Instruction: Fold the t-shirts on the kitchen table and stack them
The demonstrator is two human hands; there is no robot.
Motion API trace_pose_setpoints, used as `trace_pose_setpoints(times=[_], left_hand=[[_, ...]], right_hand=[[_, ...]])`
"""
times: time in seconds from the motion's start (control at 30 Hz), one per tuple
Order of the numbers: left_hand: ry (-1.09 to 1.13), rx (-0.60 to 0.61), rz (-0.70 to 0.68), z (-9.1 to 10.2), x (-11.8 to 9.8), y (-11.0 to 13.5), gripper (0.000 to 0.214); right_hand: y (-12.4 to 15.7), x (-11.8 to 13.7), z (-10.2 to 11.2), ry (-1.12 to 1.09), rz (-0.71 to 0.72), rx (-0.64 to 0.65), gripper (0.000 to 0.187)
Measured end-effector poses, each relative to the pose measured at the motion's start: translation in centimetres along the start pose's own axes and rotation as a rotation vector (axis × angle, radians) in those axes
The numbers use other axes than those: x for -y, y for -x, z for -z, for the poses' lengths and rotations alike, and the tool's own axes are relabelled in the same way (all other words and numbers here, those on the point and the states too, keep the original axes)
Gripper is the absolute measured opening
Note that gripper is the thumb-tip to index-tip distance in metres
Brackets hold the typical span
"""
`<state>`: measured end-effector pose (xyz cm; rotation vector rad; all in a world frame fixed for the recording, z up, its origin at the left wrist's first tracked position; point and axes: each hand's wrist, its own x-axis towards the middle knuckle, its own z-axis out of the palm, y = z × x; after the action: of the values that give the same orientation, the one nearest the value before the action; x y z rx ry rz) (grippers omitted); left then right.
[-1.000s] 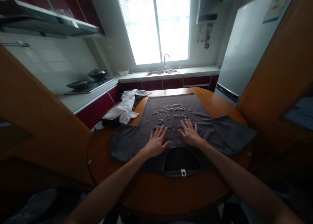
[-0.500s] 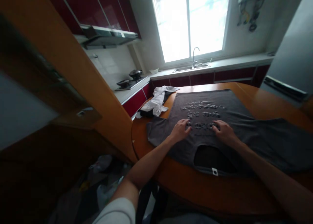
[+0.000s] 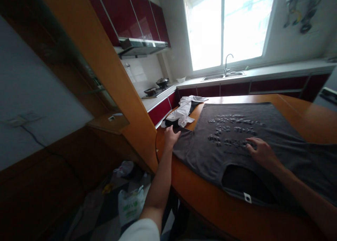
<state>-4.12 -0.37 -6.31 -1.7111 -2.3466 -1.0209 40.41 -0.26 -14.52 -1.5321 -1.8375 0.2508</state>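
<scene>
A dark grey T-shirt (image 3: 210, 156) with raised lettering lies spread on the wooden table (image 3: 200, 202), its neck opening and white label toward me. My left hand (image 3: 171, 136) is at the shirt's left sleeve, thumb and fingers apart; whether it touches the cloth I cannot tell. My right hand (image 3: 262, 151) rests over the lettering with its fingers stretched out, holding nothing. Just beyond my left hand, a white garment (image 3: 184, 109) lies bunched with something black on the table's far left edge.
An orange wooden cabinet post (image 3: 123, 83) rises left of the table. Plastic bags (image 3: 131, 202) sit on the floor at lower left. Behind the table are the counter with a sink (image 3: 210, 77), a faucet, and a stove with pans (image 3: 162, 81).
My left hand has moved left from the lettering to the shirt's left sleeve. My right hand stays on the lettering. The view has turned left.
</scene>
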Motion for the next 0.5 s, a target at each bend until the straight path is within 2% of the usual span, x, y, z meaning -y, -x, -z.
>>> trace_pose_setpoints(times=[0.13, 0.2, 0.3, 0.37, 0.5], left_hand=[[-0.153, 0.121, 0.168, -0.3, 2.4, 1.1, 0.087], [-0.162, 0.178, 0.224, -0.6, 2.8, 1.2, 0.092], [-0.110, 0.184, 0.321, -0.7, 3.0, 0.9, 0.093], [-0.067, 0.157, 0.351, -0.6, 3.1, 0.6, 0.078], [-0.010, 0.095, 0.323, -0.1, 3.0, 0.4, 0.030]], right_hand=[[0.1, 0.7, 0.2, -0.005, -0.002, 0.014, 0.042], [0.2, 1.1, 0.5, -0.007, 0.003, 0.019, 0.041], [0.2, 1.6, 0.8, -0.015, 0.006, 0.025, 0.044], [0.2, 1.7, 0.9, -0.018, -0.001, 0.035, 0.045], [0.2, 2.0, 1.0, -0.010, -0.047, 0.078, 0.048]])
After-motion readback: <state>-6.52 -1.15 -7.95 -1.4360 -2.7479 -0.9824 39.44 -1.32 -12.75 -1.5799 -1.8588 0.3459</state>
